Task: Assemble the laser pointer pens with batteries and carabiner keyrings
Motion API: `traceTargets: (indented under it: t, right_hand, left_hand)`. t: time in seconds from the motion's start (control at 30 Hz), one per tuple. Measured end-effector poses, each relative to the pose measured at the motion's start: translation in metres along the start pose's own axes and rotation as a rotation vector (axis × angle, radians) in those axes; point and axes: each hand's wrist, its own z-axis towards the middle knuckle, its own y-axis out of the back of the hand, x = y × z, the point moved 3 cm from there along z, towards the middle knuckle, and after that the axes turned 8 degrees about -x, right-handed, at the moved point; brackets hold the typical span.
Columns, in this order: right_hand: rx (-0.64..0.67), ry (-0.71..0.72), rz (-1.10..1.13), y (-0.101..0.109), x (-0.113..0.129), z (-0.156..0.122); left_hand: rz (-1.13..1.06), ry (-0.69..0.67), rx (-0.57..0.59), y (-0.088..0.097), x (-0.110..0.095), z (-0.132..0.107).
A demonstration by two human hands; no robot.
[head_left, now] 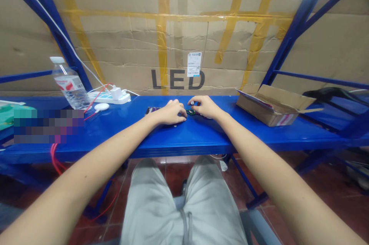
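My left hand rests low over the blue table, its fingers curled and closed. Whatever may be under them is hidden. My right hand pinches a small round piece, pale in the middle with a dark rim, between thumb and fingertips. Between the hands lies a small dark green, shiny strand-like thing, partly covered by the right hand. Behind my left wrist, a dark patterned flat item sticks out. Just in front of the left fingers sits a tiny pale round bit.
An open cardboard box stands at the right. To the left are a water bottle, a white power strip with plugs, a white round device and red cables. Behind the blue table rises a large taped carton.
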Motion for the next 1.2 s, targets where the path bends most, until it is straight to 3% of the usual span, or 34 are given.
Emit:
traceTargets:
  t: [0.57,0.77,0.87,1.03,1.1,1.2]
  right_hand:
    - [0.003,0.007,-0.01,0.001,0.001,0.0]
    - [0.006,0.004,-0.008,0.002,0.002,0.0]
    - [0.002,0.013,-0.01,0.002,0.002,0.0]
    - [0.003,0.028,-0.021,0.001,0.001,-0.001]
    - [0.007,0.023,-0.023,0.0,0.001,-0.001]
    - [0.024,0.025,-0.006,-0.004,0.002,-0.002]
  left_hand:
    - [-0.122,0.087,0.023,0.0,0.002,0.001]
    - [-0.107,0.039,0.011,0.002,-0.001,-0.001]
    - [-0.129,-0.005,-0.123,0.009,-0.007,0.0]
    - [-0.198,-0.123,-0.539,0.022,-0.008,0.001]
    - [-0.175,-0.189,-0.626,0.022,-0.008,0.002]
    - [-0.122,-0.269,-0.668,0.018,-0.008,0.003]
